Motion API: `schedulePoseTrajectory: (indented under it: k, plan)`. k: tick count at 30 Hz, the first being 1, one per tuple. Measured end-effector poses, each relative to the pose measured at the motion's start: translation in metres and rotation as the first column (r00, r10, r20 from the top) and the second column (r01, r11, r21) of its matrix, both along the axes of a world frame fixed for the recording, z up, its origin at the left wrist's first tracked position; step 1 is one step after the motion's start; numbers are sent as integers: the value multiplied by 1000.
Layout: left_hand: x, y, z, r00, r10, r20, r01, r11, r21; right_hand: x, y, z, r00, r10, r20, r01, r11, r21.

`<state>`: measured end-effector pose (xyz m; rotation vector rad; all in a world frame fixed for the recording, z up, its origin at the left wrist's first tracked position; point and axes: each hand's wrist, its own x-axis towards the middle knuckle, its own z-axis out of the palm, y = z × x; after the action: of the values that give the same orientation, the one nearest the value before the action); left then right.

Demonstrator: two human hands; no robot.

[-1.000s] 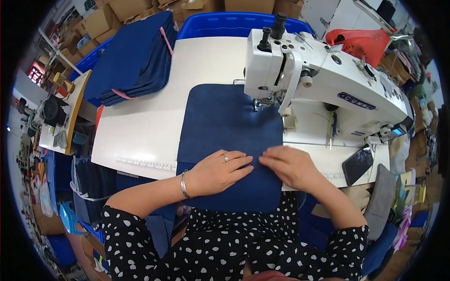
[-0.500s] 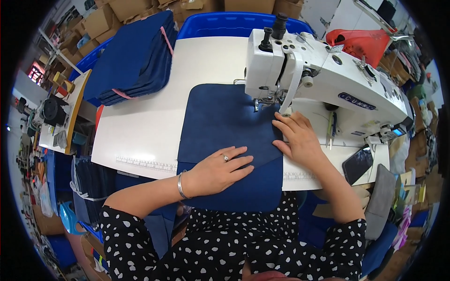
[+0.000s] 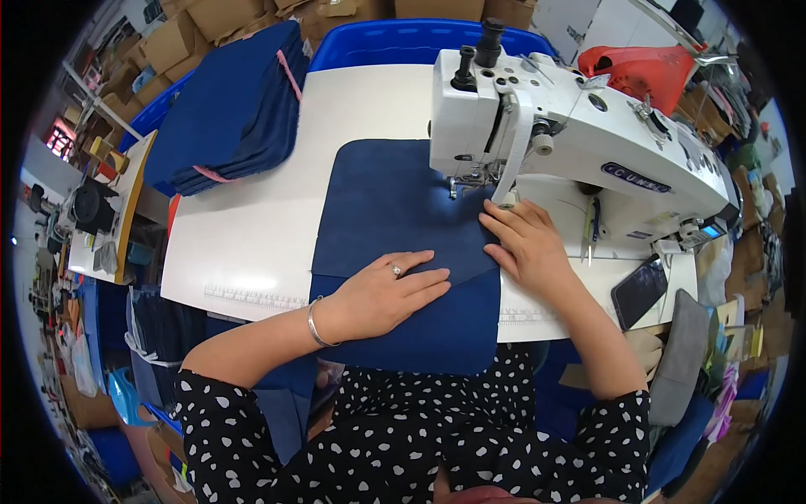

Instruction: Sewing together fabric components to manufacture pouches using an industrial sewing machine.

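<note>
A dark blue fabric panel point(image 3: 378, 193) with rounded corners lies on the white sewing table, its near end hanging over the front edge. A seam or fold crosses its lower part. Flat on the panel, near that line, rests my left hand point(image 3: 388, 294), fingers spread, a ring and a bracelet on it. My right hand point(image 3: 529, 252) lies at the panel's right edge, fingers stretched out beside the machine. The presser foot point(image 3: 454, 190) of the white sewing machine point(image 3: 579, 134) is over the panel's right side; the needle point is too small to make out.
A thick stack of blue panels point(image 3: 227, 109) tied with pink strips stands at the far left. Behind the table is a blue bin point(image 3: 369, 42). Right of my hand lie scissors point(image 3: 591, 227) and a phone point(image 3: 640, 291). A printed ruler point(image 3: 252, 296) runs along the table's front.
The panel has slid slightly away from me under the machine, and my left hand has moved with it. My right hand stays at the edge. The whole view has shifted a little.
</note>
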<state>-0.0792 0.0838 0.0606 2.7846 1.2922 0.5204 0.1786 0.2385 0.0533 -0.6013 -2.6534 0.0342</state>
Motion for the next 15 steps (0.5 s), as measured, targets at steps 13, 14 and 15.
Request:
schedulePoseTrajectory:
  k: [13, 14, 15]
  plan:
    - [2, 1, 6, 1000, -18, -23, 17, 999, -49, -13, -5, 4, 990, -134, 50, 132, 991, 30]
    - [2, 2, 5, 1000, -15, -16, 14, 998, -59, -14, -5, 2, 987, -154, 39, 153, 988, 32]
    - [2, 3, 5, 999, -36, -26, 34, 998, -56, -14, -6, 1, 988, -154, 27, 153, 987, 41]
